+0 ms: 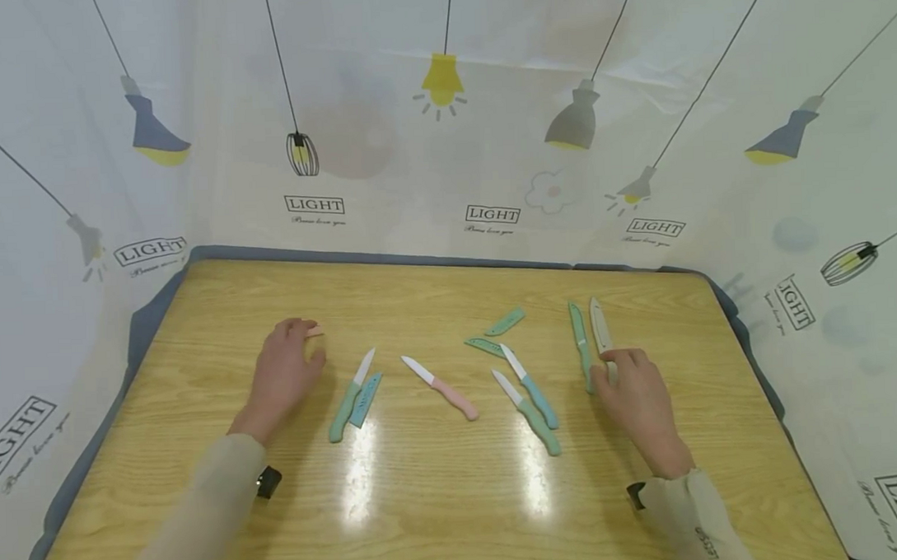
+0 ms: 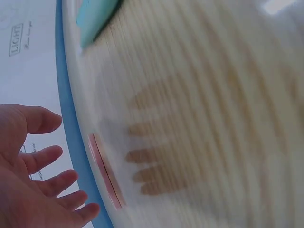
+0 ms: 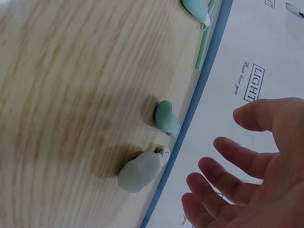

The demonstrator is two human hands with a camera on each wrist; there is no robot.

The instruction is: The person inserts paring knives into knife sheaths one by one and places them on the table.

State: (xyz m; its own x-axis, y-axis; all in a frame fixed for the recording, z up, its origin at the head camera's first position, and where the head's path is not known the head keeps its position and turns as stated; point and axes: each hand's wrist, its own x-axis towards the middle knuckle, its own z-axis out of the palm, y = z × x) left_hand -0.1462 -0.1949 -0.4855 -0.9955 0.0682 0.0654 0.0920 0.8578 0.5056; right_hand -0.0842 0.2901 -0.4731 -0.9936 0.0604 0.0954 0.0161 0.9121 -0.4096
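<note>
My left hand (image 1: 284, 372) hovers over a small pink knife sheath (image 1: 314, 331), its fingers spread and partly covering it in the head view. The left wrist view shows this hand (image 2: 42, 171) apart from the pink sheath (image 2: 105, 173), with nothing in the fingers. At the right, my right hand (image 1: 636, 397) is over the handle end of a pale grey paring knife (image 1: 601, 324) in its sheath. Relaxed fingers of that hand (image 3: 247, 171) stand apart from the grey handle (image 3: 140, 173) in the right wrist view. Just left lies a sheathed green knife (image 1: 580, 337).
Between the hands lie unsheathed paring knives: a pink one (image 1: 453, 397), a blue one (image 1: 537, 399) and green ones (image 1: 537, 425), (image 1: 342, 415). Loose sheaths lie among them, a blue one (image 1: 366, 401) and two green ones (image 1: 505, 321). A printed curtain (image 1: 416, 190) surrounds the wooden table (image 1: 442, 511).
</note>
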